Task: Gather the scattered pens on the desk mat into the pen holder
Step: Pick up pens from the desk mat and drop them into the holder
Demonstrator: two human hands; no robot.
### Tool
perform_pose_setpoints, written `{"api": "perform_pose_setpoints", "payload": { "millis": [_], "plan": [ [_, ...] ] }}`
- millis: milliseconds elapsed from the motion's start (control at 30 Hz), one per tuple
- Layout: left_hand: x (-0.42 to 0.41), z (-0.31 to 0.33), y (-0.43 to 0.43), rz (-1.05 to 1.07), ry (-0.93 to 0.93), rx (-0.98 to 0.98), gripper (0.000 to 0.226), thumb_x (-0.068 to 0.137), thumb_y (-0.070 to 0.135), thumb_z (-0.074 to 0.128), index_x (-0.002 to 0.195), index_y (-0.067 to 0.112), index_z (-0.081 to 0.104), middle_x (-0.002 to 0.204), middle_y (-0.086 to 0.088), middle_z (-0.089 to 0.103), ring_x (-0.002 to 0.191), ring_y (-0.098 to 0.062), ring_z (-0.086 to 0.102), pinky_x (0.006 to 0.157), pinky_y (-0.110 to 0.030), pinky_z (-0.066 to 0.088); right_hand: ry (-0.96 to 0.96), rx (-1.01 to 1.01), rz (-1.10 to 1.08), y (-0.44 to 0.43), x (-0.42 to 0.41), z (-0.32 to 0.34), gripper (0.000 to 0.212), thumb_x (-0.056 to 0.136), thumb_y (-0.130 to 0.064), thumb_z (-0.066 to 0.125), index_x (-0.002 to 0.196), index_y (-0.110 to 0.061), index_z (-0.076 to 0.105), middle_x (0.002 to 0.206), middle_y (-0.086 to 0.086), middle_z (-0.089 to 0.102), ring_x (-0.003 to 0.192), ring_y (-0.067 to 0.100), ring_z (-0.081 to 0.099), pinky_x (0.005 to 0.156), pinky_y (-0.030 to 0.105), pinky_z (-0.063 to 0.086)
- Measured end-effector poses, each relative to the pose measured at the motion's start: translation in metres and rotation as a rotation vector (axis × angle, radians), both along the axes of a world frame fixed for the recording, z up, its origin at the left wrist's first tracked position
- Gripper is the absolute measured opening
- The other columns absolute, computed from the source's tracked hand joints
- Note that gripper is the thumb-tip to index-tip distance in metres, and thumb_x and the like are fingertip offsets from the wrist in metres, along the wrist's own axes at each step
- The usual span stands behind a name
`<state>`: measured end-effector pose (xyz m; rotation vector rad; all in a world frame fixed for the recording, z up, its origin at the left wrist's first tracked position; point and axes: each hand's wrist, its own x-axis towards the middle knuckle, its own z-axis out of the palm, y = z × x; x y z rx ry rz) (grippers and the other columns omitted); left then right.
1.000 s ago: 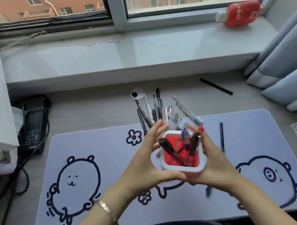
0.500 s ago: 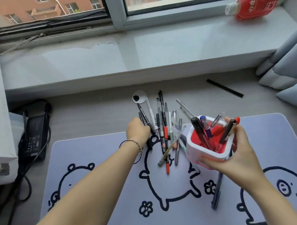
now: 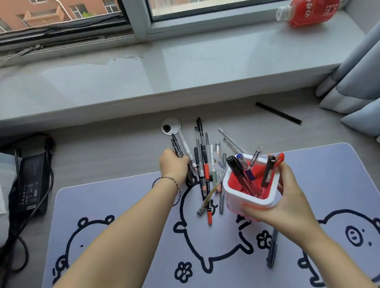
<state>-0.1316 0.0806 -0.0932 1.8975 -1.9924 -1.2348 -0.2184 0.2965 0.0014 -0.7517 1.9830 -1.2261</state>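
Observation:
A white pen holder [image 3: 248,198] with a red inside is tilted above the lavender desk mat [image 3: 127,233], gripped from the right and below by my right hand [image 3: 283,205]. Several pens stand in it. A pile of scattered pens [image 3: 204,165] lies across the mat's far edge and the desk beyond. My left hand [image 3: 173,166] rests on the pile's left side, fingers curled around black pens [image 3: 177,147]. A dark blue pen [image 3: 272,252] lies on the mat under my right wrist. A black pen [image 3: 278,116] lies apart on the desk at the far right.
A black power adapter [image 3: 32,183] with cables sits on the desk at the left. A round cable grommet [image 3: 171,126] is just behind the pile. A red bottle [image 3: 309,7] lies on the windowsill. Grey curtains [image 3: 361,88] hang at the right.
Both hands held the holder at the mat's centre a second ago. My left hand let go and reached forward onto the pen pile; my right hand carried the holder to the right.

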Motion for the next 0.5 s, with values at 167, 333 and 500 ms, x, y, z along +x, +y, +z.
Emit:
{"api": "perform_pose_setpoints", "payload": {
  "millis": [167, 333, 500],
  "plan": [
    [0.02, 0.031, -0.003, 0.074, 0.151, 0.256, 0.016, 0.092, 0.011, 0.039, 0.089, 0.002, 0.051, 0.065, -0.01, 0.047, 0.05, -0.019, 0.041, 0.05, -0.029, 0.036, 0.001, -0.028, 0.015, 0.01, 0.003, -0.001, 0.086, 0.052, -0.006, 0.087, 0.103, -0.056, 0.04, 0.113, -0.016, 0.057, 0.096, -0.012, 0.057, 0.07, 0.004, 0.047],
    [0.071, 0.118, 0.029, -0.116, 0.427, 0.408, 0.013, 0.099, 0.021, 0.031, 0.101, 0.012, 0.04, 0.072, -0.008, 0.05, 0.038, -0.013, 0.05, 0.033, -0.019, 0.04, 0.065, -0.012, 0.028, 0.016, 0.011, 0.001, 0.092, 0.051, -0.01, 0.087, 0.102, -0.065, 0.036, 0.117, -0.018, 0.051, 0.102, -0.015, 0.051, 0.078, 0.006, 0.044],
    [0.101, 0.17, 0.057, -0.797, -0.001, 0.402, 0.017, 0.094, 0.032, 0.04, 0.089, 0.02, 0.051, 0.057, 0.005, 0.051, 0.039, -0.013, 0.04, 0.04, -0.018, 0.032, 0.076, 0.008, 0.08, 0.016, 0.023, 0.003, 0.093, 0.048, -0.021, 0.089, 0.118, -0.054, 0.037, 0.118, -0.016, 0.053, 0.105, -0.009, 0.052, 0.085, 0.01, 0.045]
  ]
}}
